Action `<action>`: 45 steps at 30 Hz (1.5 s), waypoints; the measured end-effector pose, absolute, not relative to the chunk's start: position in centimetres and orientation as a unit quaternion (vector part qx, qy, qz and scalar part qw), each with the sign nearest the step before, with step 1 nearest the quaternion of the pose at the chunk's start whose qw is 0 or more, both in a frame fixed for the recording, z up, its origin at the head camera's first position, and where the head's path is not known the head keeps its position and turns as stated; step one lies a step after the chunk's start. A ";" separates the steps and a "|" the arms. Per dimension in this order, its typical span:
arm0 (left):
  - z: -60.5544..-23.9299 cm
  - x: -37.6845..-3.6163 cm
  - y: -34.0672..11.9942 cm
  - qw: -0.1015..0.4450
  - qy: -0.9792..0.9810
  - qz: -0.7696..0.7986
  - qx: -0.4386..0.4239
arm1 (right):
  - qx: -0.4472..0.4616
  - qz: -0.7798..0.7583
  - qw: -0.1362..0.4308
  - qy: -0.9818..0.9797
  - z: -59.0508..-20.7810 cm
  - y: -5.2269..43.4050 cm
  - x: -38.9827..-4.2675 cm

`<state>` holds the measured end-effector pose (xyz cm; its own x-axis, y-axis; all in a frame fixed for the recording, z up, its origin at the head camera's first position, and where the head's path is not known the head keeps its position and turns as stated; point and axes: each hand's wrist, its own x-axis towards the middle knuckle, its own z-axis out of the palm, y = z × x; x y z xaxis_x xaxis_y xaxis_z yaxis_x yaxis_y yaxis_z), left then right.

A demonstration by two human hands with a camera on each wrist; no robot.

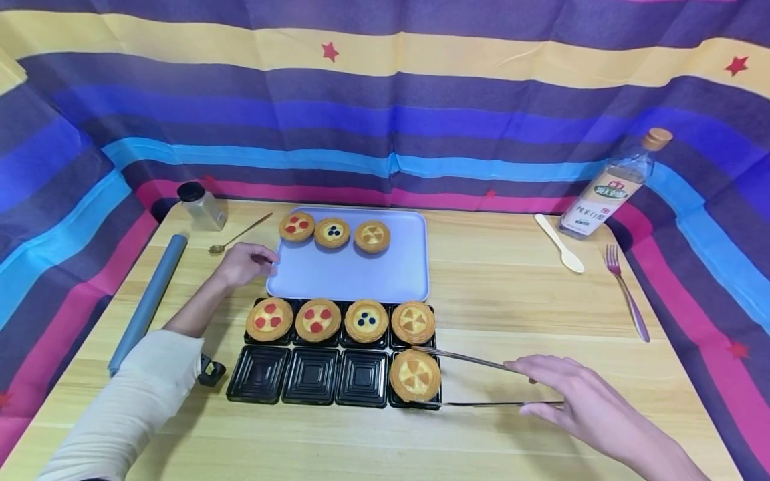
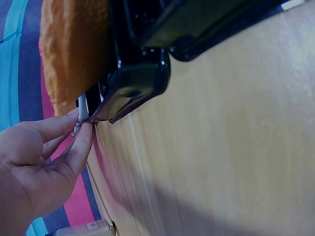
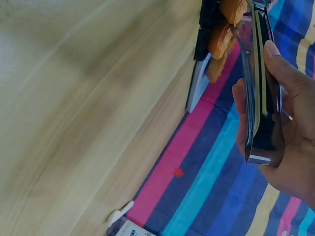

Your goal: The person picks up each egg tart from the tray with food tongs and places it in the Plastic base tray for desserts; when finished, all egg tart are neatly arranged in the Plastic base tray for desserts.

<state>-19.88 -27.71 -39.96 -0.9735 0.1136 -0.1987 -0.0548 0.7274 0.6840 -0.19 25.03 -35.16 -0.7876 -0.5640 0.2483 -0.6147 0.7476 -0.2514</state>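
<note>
My right hand (image 1: 568,391) grips metal tongs (image 1: 469,359); in the right wrist view its thumb and fingers lie along opposite sides of the tongs (image 3: 261,98). The tong arms straddle an egg tart with wedge-shaped topping (image 1: 415,375), in the front right black compartment. Beside it, three front compartments (image 1: 311,375) hold nothing. The back row carries two tarts with red dots (image 1: 269,319), one with dark berries (image 1: 365,322) and one with wedges (image 1: 413,322). My left hand (image 1: 245,264) pinches the left edge of the lilac tray (image 1: 361,274), thumb and fingertips on its rim (image 2: 82,110).
Three tarts (image 1: 332,232) sit along the tray's back edge. Left stand a black-capped jar (image 1: 203,208), a thin golden spoon (image 1: 240,232) and a grey-blue roll (image 1: 147,304). Right are a pale spoon (image 1: 559,244), a fork (image 1: 627,292) and a bottle (image 1: 610,190) near the striped cloth.
</note>
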 end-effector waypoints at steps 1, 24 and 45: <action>-40.0 -19.9 -27.7 0.113 0.922 0.369 0.016 | 0.317 0.162 0.081 -0.931 -35.2 25.1 -0.1; -40.1 -19.9 -27.8 0.104 0.922 0.373 0.026 | 0.320 0.159 0.095 -0.929 -36.2 25.3 0.2; -40.1 -20.0 -27.7 0.105 0.920 0.376 0.020 | 0.327 0.220 0.067 -0.917 -34.9 23.8 -1.3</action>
<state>-20.01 -27.73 -40.13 -0.9770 0.1168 -0.1785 -0.0417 0.7160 0.6968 -1.26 23.84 -34.86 -0.7774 -0.5695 0.2671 -0.6286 0.6897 -0.3594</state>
